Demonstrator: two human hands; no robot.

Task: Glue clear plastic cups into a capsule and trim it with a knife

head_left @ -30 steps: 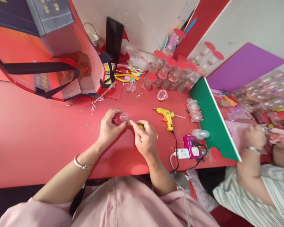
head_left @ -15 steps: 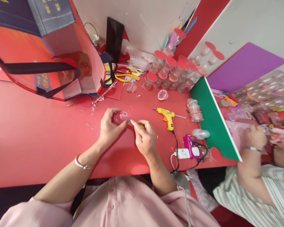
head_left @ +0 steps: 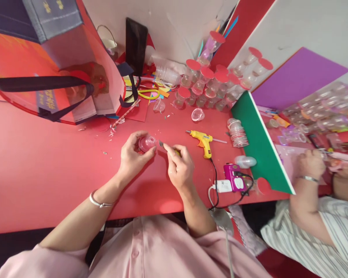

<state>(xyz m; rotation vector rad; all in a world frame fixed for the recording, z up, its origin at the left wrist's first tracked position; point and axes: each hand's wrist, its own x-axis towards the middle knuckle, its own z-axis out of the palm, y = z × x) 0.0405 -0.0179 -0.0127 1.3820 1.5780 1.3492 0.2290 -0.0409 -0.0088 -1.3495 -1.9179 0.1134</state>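
My left hand (head_left: pixel 132 154) grips a small clear plastic cup (head_left: pixel 146 143) lying on its side above the red table (head_left: pixel 46 166). My right hand (head_left: pixel 179 165) holds a small yellow-handled craft knife (head_left: pixel 168 148), its metal tip pointing at the cup and a short gap away from it. A silver bangle sits on my left wrist. Both hands hover near the middle of the table.
A yellow glue gun (head_left: pixel 203 139) lies right of my hands, its cord running to a pink device (head_left: pixel 234 177). Several red-lidded cups (head_left: pixel 211 83) crowd the back. A red bag (head_left: pixel 55 73) stands back left, yellow scissors (head_left: pixel 147 92) nearby. A green sheet (head_left: pixel 259 143) divides me from another person's hands (head_left: pixel 313 164).
The knife tip has drawn back slightly from the cup's rim; my right hand has shifted a little to the right. The view has tilted slightly.
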